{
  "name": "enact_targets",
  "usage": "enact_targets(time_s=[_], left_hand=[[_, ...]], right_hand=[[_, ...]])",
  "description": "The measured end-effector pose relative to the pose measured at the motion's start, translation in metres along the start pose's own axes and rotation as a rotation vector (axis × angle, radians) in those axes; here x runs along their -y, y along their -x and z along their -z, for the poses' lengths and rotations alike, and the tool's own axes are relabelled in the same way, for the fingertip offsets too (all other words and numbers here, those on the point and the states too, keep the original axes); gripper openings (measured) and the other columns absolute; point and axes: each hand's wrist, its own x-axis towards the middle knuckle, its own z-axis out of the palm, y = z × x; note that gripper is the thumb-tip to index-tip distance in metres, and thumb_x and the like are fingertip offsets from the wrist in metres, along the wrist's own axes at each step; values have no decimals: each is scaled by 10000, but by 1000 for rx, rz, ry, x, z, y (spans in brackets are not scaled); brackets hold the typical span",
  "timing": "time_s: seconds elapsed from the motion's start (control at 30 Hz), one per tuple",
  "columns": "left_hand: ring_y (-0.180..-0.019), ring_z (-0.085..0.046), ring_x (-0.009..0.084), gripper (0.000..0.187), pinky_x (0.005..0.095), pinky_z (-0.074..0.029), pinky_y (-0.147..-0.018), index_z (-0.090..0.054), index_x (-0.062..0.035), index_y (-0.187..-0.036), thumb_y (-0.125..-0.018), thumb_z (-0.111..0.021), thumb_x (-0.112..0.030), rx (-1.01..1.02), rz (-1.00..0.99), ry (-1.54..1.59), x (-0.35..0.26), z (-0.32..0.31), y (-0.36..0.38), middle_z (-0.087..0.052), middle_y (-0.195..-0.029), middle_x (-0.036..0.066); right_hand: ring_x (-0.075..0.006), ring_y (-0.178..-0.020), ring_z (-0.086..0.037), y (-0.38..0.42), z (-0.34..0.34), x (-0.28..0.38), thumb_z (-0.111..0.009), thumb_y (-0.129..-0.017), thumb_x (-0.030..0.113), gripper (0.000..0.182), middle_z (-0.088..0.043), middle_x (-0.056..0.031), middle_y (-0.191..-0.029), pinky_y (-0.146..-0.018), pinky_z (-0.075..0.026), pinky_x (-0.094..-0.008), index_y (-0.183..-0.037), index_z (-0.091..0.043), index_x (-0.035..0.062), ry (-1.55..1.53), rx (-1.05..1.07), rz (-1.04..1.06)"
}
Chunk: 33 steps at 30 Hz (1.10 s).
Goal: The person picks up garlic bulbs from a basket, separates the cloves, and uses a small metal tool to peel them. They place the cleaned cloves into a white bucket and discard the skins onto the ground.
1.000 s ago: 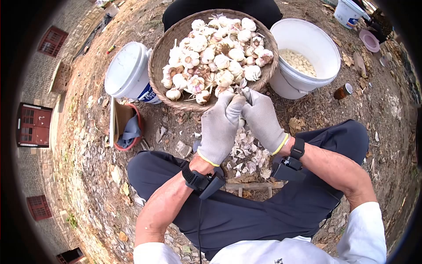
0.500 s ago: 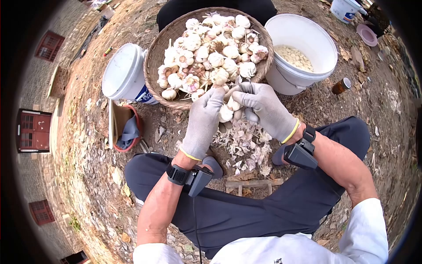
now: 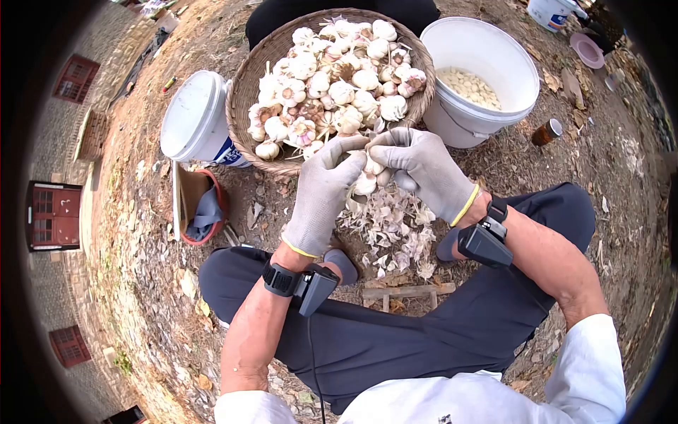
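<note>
My left hand (image 3: 326, 187) and my right hand (image 3: 424, 169), both in grey gloves with yellow cuffs, meet at the near rim of a wicker basket (image 3: 244, 113). Between them is a partly opened garlic bulb (image 3: 365, 184), its pale cloves showing. Both sets of fingers are closed around it, and the right thumb and fingertips pinch at its top. Whole garlic bulbs (image 3: 341, 92) heap up inside the basket. Under my hands, garlic skins (image 3: 395, 237) lie scattered on the ground between my feet.
A white bucket (image 3: 519, 60) at the right holds peeled cloves (image 3: 468, 88). On the left stand a lidded white bucket (image 3: 187, 116) and a red container (image 3: 223, 194) with dark cloth. A brown jar (image 3: 546, 133) sits on the leafy ground. Another person's dark-clothed legs (image 3: 282, 18) are behind the basket.
My left fingers have shifted slightly on the garlic bulb, and more of its cloves show. The whole view has moved a little; my right hand keeps its pinch.
</note>
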Motion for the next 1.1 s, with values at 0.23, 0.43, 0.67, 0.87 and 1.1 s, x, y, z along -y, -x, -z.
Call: enact_targets(time_s=[0.23,0.43,0.67,0.87,1.1], left_hand=[[-1074,-690,99,340,245,-543,-959,-694,32,-1358,-1090,-604,-157,2,7,28,-2,-2,3,-746,-1236,76],[-980,-699,77,316,229,-562,-865,-718,34,-1305,-1070,-675,-173,-70,4,15,1,-1,2,-767,-1134,60],[-756,-683,51,204,199,-544,-657,-752,6,-1143,-1040,-725,-168,-98,80,75,1,6,0,-745,-935,10],[-717,-681,55,170,199,-541,-625,-750,-4,-1088,-1028,-739,-162,-142,86,38,3,8,1,-740,-904,10],[-714,-698,70,154,206,-557,-625,-743,-11,-1049,-1015,-751,-161,-90,155,200,1,10,3,-751,-912,22]], right_hand=[[-63,-655,-697,3,0,4,-738,-1017,108,130,-756,-69,-851,-495,-397,-173,-1041,-700,-14,38,-46,-20],[-57,-720,-707,5,-2,8,-752,-945,79,123,-764,-55,-874,-584,-458,-182,-1038,-728,0,125,-39,20],[-58,-811,-683,7,-7,9,-794,-900,113,192,-763,-46,-891,-707,-533,-240,-1042,-756,-10,269,-49,32],[-101,-787,-676,0,-5,-4,-843,-862,175,293,-759,-90,-856,-716,-546,-312,-1035,-752,-44,610,-68,280],[-65,-836,-681,4,-4,0,-844,-896,124,271,-759,-35,-945,-763,-551,-249,-1103,-745,-19,487,-32,210]])
